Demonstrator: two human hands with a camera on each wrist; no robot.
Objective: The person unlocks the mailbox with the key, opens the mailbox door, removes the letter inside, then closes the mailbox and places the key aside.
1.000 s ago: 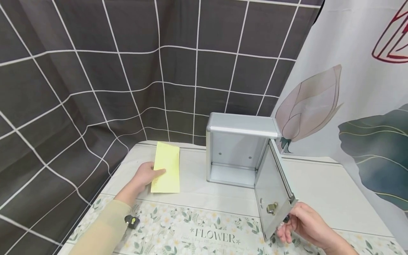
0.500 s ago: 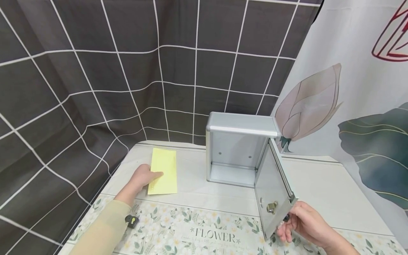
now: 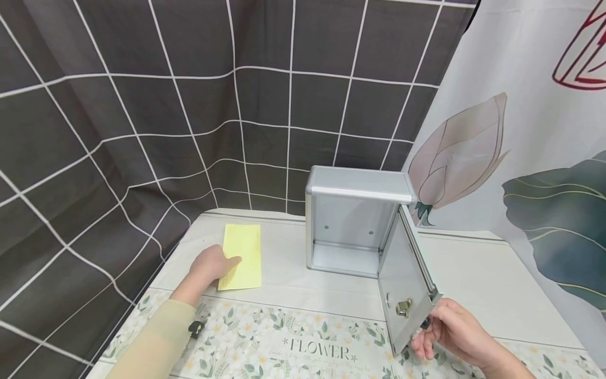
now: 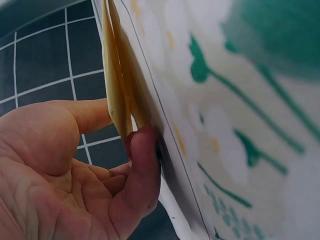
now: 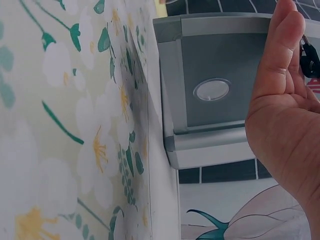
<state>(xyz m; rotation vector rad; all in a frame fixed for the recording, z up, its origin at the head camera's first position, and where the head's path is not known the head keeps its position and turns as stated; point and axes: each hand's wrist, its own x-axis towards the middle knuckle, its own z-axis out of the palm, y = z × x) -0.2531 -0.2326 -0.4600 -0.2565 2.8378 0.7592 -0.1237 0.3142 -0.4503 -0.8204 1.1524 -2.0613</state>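
Observation:
My left hand [image 3: 213, 263] pinches a yellow folded paper [image 3: 247, 252] by its left side, thumb on top. In the left wrist view, the paper's layers [image 4: 120, 75] part slightly between thumb and fingers, close over the tablecloth. A silver metal mailbox [image 3: 360, 181] stands at the back of the table, its door [image 3: 402, 284] swung wide toward me. On the door's inner face is a brass lock cam [image 3: 403, 308]. My right hand [image 3: 456, 334] holds the door at its free edge, beside a black-headed key [image 5: 310, 60]. Its fingertips are partly hidden.
A floral tablecloth [image 3: 246, 347] with the word FLOWER covers the table's front. Dark grid-patterned cloth [image 3: 265, 95] hangs behind and at the left, and a white curtain with a flower print [image 3: 521, 63] at the right. A small black device [image 3: 196, 329] sits by the left wrist.
My left hand has shifted slightly left and lowered the yellow paper, which now looks flatter toward the table. The right hand, door and mailbox hold still.

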